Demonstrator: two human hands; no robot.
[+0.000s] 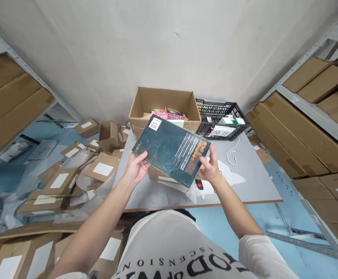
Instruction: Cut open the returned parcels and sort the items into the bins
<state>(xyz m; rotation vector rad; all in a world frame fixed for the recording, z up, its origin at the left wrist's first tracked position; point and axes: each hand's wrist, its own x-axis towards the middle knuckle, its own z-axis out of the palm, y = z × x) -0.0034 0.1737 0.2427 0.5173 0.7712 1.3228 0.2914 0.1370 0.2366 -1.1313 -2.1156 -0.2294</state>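
Observation:
A dark teal book [165, 149] is held up over the table, tilted, with a white barcode label near its upper left corner and orange and white print at the right. My left hand [137, 167] grips its lower left corner, thumb on top of the cover. At the right end, my right hand [210, 167] holds the edge, with its fingers partly behind the book. Under the book lies a cardboard box [154, 175], mostly hidden. A red and black tool [199, 184] rests beside it on white paper [229, 176].
On the grey table [259, 182] stand an open carton [164, 99] with colourful books or packages inside and a black plastic crate [224, 116] with a handwritten sign. A white cable [231, 153] lies nearby. Labelled parcels [101, 168] cover the left floor; shelves of boxes [305, 131] line the right.

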